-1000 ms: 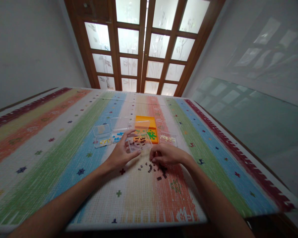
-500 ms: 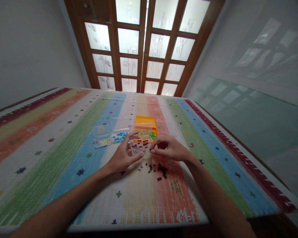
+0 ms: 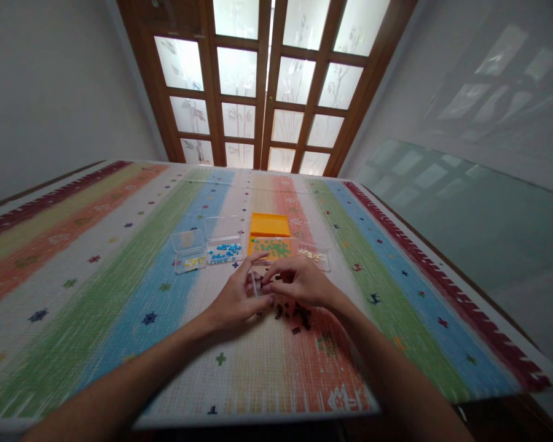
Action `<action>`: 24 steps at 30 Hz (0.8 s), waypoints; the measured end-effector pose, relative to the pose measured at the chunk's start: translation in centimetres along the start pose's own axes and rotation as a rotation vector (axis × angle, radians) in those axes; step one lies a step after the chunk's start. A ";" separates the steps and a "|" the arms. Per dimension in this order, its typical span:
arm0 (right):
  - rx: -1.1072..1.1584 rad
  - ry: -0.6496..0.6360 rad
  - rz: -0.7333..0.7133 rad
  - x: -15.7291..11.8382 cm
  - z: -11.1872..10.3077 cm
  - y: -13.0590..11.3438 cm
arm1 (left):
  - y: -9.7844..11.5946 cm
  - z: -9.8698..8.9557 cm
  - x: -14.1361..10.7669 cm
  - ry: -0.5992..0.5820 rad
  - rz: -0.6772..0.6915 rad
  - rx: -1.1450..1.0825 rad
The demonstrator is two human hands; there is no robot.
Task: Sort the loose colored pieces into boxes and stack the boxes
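My left hand (image 3: 233, 298) grips a small clear plastic box (image 3: 254, 283) by its side, thumb in front and fingers behind. The box is tilted and partly hidden by both hands. At its opening, my right hand (image 3: 301, 281) has thumb and forefinger pinched on a small dark brown toy brick (image 3: 262, 280). Other brown pieces show behind the fingers. Just below my hands lies a loose pile of dark brown bricks (image 3: 301, 316), with several more scattered to its left and one flat piece nearer me.
Beyond my hands stand open clear boxes: one with yellow pieces (image 3: 193, 264), one with blue pieces (image 3: 225, 252), one with cream pieces (image 3: 313, 255). Green pieces (image 3: 276, 247) lie in a clear-walled container by an open orange box (image 3: 270, 224). A striped cloth (image 3: 175, 380) covers the table.
My right hand has moved left and closer to my left hand. The clear box has turned from facing me to nearly edge-on. The cream pieces and more of the green ones are now uncovered.
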State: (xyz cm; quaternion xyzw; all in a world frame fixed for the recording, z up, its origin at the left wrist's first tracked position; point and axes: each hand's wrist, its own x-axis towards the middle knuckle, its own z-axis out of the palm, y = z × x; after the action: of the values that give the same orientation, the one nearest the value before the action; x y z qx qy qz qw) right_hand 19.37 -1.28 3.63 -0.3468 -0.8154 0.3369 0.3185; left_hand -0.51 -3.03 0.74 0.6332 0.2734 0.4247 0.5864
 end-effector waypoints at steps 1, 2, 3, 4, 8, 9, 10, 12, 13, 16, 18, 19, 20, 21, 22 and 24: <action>-0.002 -0.016 -0.004 0.0 0.1 0.1 | -0.1 0.0 0.0 0.001 0.001 0.005; 0.000 -0.029 -0.010 0.1 0.1 0.2 | -0.1 0.0 0.0 -0.003 0.001 0.006; 0.004 -0.042 -0.015 0.1 0.1 0.3 | -0.2 0.0 -0.1 -0.008 0.004 0.006; 0.011 -0.052 -0.022 0.1 0.1 0.4 | -0.3 0.0 -0.1 -0.014 0.011 0.006; 0.028 -0.049 -0.040 0.1 0.0 0.4 | -0.6 -0.1 -0.1 -0.030 0.046 0.033; 0.021 -0.041 -0.032 0.1 -0.1 0.3 | -0.6 -0.1 -0.1 -0.028 0.050 0.037; 0.010 -0.035 -0.021 0.1 -0.1 0.2 | -0.6 -0.1 -0.1 -0.025 0.051 0.040; -0.012 -0.033 -0.006 0.1 -0.1 0.1 | -0.5 -0.1 -0.1 -0.021 0.047 0.048; -0.018 -0.035 -0.007 0.1 -0.1 0.1 | -0.5 -0.1 -0.1 -0.022 0.044 0.053; -0.020 -0.068 -0.047 0.1 -0.2 0.1 | -0.4 -0.1 -0.2 -0.032 0.041 0.058; -0.010 -0.093 -0.066 0.1 -0.3 0.0 | -0.4 -0.1 -0.3 -0.027 0.043 0.056; -0.007 -0.104 -0.066 0.0 -0.3 -0.1 | -0.4 -0.1 -0.3 -0.024 0.043 0.057; -0.005 -0.109 -0.060 0.0 -0.3 -0.1 | -0.4 -0.1 -0.4 -0.023 0.044 0.061; -0.005 -0.111 -0.052 0.0 -0.3 -0.1 | -0.5 0.0 -0.4 -0.022 0.047 0.066; -0.006 -0.113 -0.047 0.0 -0.3 -0.2 | -0.5 0.0 -0.4 -0.023 0.050 0.070; -0.009 -0.116 -0.053 0.0 -0.2 -0.1 | -0.6 0.1 -0.5 -0.028 0.051 0.075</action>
State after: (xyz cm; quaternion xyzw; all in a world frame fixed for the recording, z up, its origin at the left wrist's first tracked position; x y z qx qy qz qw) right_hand 19.49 -1.30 3.86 -0.3061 -0.8429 0.3445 0.2779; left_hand -0.56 -3.38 0.11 0.6673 0.2645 0.4203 0.5550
